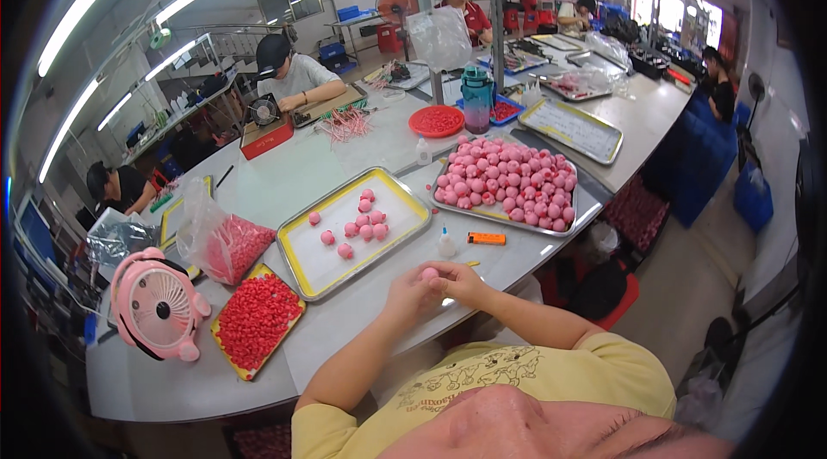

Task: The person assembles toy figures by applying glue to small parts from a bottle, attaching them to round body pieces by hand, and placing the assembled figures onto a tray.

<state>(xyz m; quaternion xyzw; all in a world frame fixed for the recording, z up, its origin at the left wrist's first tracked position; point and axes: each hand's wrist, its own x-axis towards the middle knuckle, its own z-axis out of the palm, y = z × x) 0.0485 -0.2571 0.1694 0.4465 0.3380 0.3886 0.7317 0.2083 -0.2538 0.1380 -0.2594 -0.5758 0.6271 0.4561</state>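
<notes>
Close to the table's near edge, my left hand (410, 295) and my right hand (464, 283) meet with fingers closed around a small pink ball (430, 274). The fingers cover most of the ball. Just beyond my hands stand a small white squeeze bottle (446, 242) with a thin tip and an orange lighter (487, 238) lying flat. A shallow metal tray (323, 263) with a yellow border holds several pink balls (379, 231) ahead and to the left. Ahead and to the right, another tray (508, 216) is heaped with pink balls (514, 180).
On the left are a pink fan (162, 310), a yellow tray of small red pieces (257, 317) and a clear bag of pink-red pieces (234, 245). Farther back stand a red bowl (436, 121) and a teal-topped bottle (477, 99). Across the table, a person in grey (297, 80) works.
</notes>
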